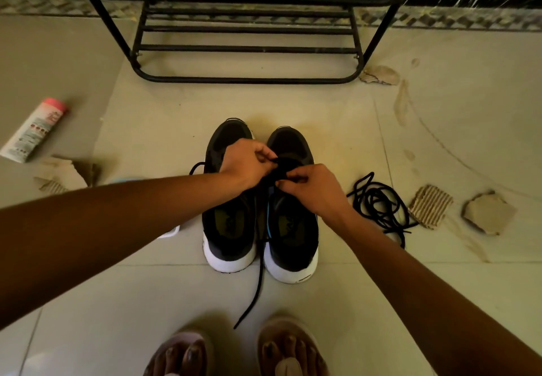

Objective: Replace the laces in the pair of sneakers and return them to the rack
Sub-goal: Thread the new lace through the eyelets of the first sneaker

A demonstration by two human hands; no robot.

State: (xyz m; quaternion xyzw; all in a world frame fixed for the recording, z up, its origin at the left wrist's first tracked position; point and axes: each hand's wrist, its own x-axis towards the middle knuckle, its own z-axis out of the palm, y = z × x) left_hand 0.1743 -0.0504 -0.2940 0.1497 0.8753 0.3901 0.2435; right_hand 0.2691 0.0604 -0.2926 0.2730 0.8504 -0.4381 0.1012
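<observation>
Roughly midway, as a judgement. Rack [243,49] stands by the far wall. Left sneaker [228,229] and right sneaker [293,241] sit side by side on the floor in front of it, toes toward it, so the return step is not done. Left hand [246,164] and right hand [313,188] meet over the eyelet area, mostly above the right sneaker, each pinching the black lace [258,282]. Its free end trails back between the heels toward the person's feet, so lacing looks unfinished. Second lace [378,205] lies coiled just right of the right sneaker, untouched; old or new, cannot tell.
</observation>
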